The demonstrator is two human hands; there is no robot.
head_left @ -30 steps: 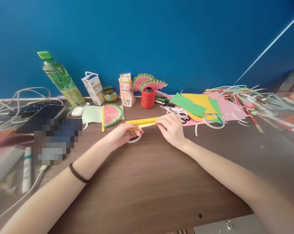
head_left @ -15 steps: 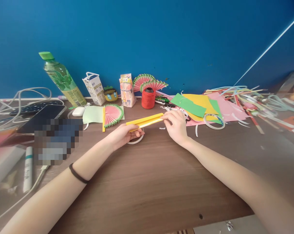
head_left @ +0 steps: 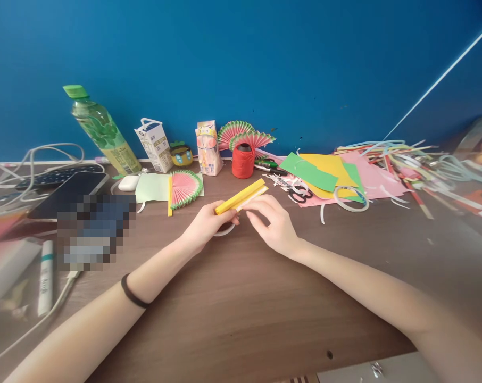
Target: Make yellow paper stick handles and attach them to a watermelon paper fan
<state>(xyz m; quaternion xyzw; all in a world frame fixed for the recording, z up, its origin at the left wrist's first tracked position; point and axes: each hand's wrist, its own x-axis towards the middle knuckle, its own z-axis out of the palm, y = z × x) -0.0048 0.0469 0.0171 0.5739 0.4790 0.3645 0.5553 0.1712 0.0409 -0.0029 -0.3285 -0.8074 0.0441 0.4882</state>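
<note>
My left hand [head_left: 206, 224] pinches the near end of a folded yellow paper strip [head_left: 241, 196], which slants up to the right above the desk. A pale white band runs along the strip's lower side. My right hand [head_left: 275, 226] has its thumb and index fingertip close together at that lower edge, around the middle; the exact contact is partly hidden. Under the left fingers lies a tape roll [head_left: 226, 230], mostly covered. To the left, a pleated watermelon-coloured paper fan [head_left: 186, 189] with a yellow stick edge rests on a pale green sheet [head_left: 151, 187].
Scissors [head_left: 300, 196], coloured paper [head_left: 310, 171] and another tape roll [head_left: 351, 208] lie right of centre. Behind stand a red thread spool [head_left: 243, 164], small cartons [head_left: 155, 146] and a green bottle [head_left: 101, 133]. Phones [head_left: 71, 194], cables and a marker [head_left: 46, 276] occupy the left side.
My right hand has slid left and down from the strip's far end to its lower middle. The strip now tilts more steeply, and the scissors show more fully.
</note>
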